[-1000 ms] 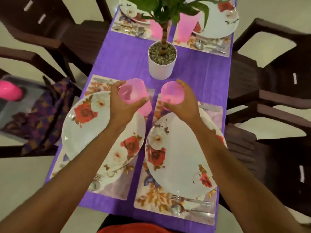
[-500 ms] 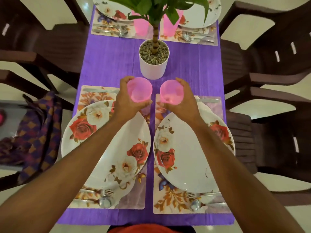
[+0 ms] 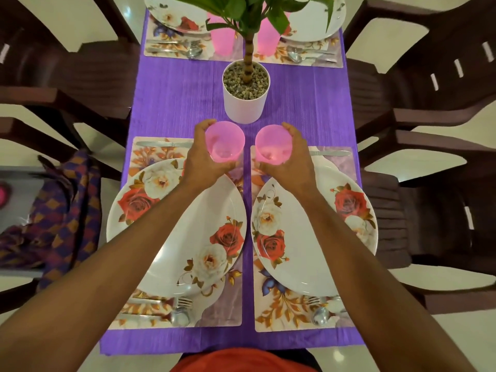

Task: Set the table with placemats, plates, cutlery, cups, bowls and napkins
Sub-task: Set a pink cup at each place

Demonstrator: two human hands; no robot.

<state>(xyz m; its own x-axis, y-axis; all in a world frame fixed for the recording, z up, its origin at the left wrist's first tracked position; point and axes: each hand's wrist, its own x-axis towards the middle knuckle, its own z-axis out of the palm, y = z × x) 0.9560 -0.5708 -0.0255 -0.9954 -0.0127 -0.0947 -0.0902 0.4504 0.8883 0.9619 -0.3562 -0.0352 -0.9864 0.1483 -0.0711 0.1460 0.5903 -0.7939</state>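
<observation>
1. The left hand [image 3: 204, 162] holds a pink cup [image 3: 225, 142]. Its fingers and thumb curl around the cup's sides.
2. The right hand [image 3: 290, 162] holds a second pink cup [image 3: 273, 145] the same way.
3. Both cups stand straight up with their open tops facing up. They are near each other but do not touch.
4. The cups are just in front of a white plant pot [image 3: 246, 95], which stands in the middle of the table [image 3: 182, 103]. The table has a purple cloth on it.
5. The left cup is at the far inner corner of the left placemat [image 3: 230, 304]. The right cup is at the far inner corner of the right placemat [image 3: 271, 312]. I cannot tell if the cups sit on the table or are just above it.
6. A big flower plate [image 3: 214, 210] lies on the left placemat. Another flower plate [image 3: 295, 264] lies on the right one.
7. A knife [image 3: 163, 143] lies along the far edge of the left placemat. A second knife [image 3: 332, 153] lies along the far edge of the right one.
8. A fork [image 3: 183, 302] and a spoon [image 3: 179, 316] lie at the near edge of the left placemat. Another spoon [image 3: 320, 315] lies at the near edge of the right one.
9. Across the table, two more pink cups [image 3: 221, 40] stand by plates and cutlery.
10. Dark brown chairs [image 3: 402, 76] stand along both sides.
11. A purple and orange cloth [image 3: 61, 210] lies off to the left, not on the table.
</observation>
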